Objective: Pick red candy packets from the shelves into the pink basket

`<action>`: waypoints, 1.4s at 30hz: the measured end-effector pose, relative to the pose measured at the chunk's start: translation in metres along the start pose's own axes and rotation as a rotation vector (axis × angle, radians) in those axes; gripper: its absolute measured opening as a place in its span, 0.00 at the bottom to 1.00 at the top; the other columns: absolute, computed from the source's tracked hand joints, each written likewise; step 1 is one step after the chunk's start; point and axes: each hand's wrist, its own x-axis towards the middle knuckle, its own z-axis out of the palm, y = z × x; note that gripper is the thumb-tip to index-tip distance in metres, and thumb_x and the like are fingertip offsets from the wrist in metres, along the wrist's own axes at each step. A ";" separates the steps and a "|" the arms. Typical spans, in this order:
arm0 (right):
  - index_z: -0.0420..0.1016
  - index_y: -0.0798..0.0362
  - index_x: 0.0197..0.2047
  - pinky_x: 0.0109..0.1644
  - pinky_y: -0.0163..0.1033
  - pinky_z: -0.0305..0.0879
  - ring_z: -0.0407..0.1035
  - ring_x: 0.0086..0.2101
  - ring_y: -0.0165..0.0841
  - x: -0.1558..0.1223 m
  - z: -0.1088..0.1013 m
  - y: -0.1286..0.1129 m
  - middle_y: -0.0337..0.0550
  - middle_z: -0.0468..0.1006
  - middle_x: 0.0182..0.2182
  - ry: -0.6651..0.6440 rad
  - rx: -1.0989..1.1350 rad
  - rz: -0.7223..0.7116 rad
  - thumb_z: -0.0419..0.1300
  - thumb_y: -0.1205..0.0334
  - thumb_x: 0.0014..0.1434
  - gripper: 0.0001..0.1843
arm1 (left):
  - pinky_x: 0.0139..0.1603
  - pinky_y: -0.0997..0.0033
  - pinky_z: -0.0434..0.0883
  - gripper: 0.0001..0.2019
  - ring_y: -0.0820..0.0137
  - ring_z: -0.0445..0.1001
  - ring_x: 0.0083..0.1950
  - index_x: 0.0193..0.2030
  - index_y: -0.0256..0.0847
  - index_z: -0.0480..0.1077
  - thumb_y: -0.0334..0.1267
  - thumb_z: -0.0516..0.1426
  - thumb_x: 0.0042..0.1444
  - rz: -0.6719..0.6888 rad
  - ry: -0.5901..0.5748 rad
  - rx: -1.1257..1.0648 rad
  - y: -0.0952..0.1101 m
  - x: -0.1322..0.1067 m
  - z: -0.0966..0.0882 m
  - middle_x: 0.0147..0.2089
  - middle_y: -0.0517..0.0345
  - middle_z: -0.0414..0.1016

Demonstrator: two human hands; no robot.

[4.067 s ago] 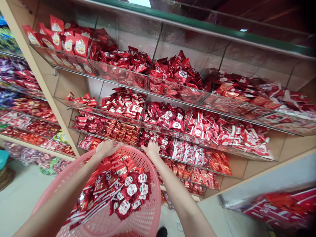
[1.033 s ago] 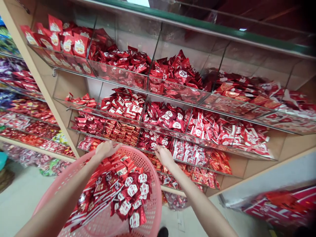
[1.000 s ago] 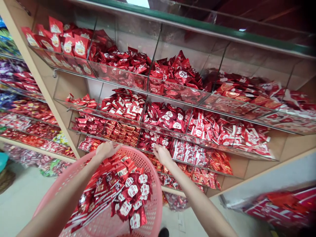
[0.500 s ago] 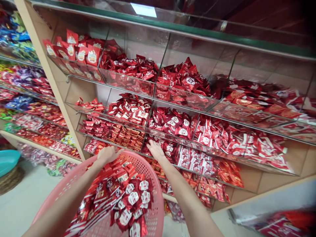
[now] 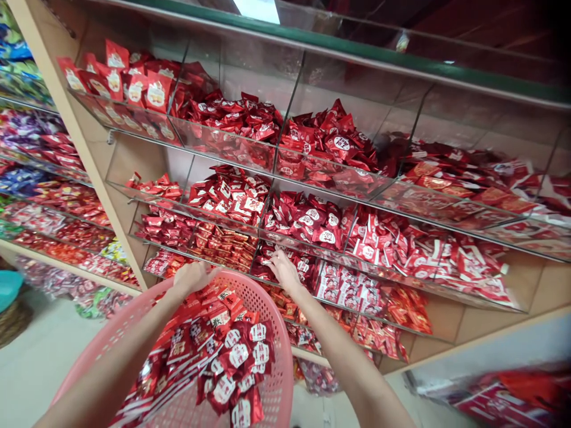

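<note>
My left hand (image 5: 193, 276) is closed round the far rim of a pink plastic basket (image 5: 267, 380), which I hold tilted against the shelves. Inside the basket lie several red snack packets (image 5: 232, 353) with white round labels. My right hand (image 5: 284, 268) reaches into a clear-fronted shelf bin (image 5: 285, 261) of dark red packets, its fingers spread flat on them. No packet is plainly gripped in it.
Tiered clear bins of red packets (image 5: 312, 217) fill the wooden shelf unit (image 5: 107, 196) ahead. More coloured sweets (image 5: 40, 137) fill the shelves at left. A teal bowl (image 5: 6, 288) sits at the left edge. Red boxes (image 5: 504, 398) lie low at right.
My right hand left the basket rim and moved right, then up into the bin of dark red packets. The view has shifted slightly. My left hand and the basket stay put.
</note>
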 end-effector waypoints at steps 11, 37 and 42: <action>0.71 0.56 0.29 0.24 0.30 0.50 0.53 0.20 0.23 -0.064 -0.039 -0.015 0.32 0.62 0.19 -0.243 1.101 0.397 0.62 0.46 0.47 0.19 | 0.45 0.61 0.67 0.33 0.53 0.73 0.47 0.44 0.42 0.74 0.63 0.42 0.50 0.040 0.011 0.005 0.015 0.002 -0.006 0.43 0.42 0.77; 0.75 0.57 0.27 0.26 0.30 0.53 0.57 0.22 0.23 -0.134 -0.028 -0.035 0.33 0.68 0.19 -0.675 0.995 0.325 0.64 0.49 0.45 0.17 | 0.45 0.62 0.67 0.35 0.53 0.73 0.47 0.45 0.40 0.73 0.66 0.41 0.49 0.072 0.017 0.003 0.019 0.011 -0.003 0.43 0.42 0.77; 0.73 0.57 0.26 0.24 0.29 0.54 0.59 0.19 0.22 -0.135 -0.029 -0.039 0.33 0.68 0.18 -0.673 1.120 0.395 0.64 0.50 0.46 0.17 | 0.46 0.63 0.67 0.35 0.54 0.73 0.47 0.45 0.41 0.73 0.66 0.41 0.49 0.063 0.011 0.017 0.018 0.012 -0.003 0.43 0.43 0.77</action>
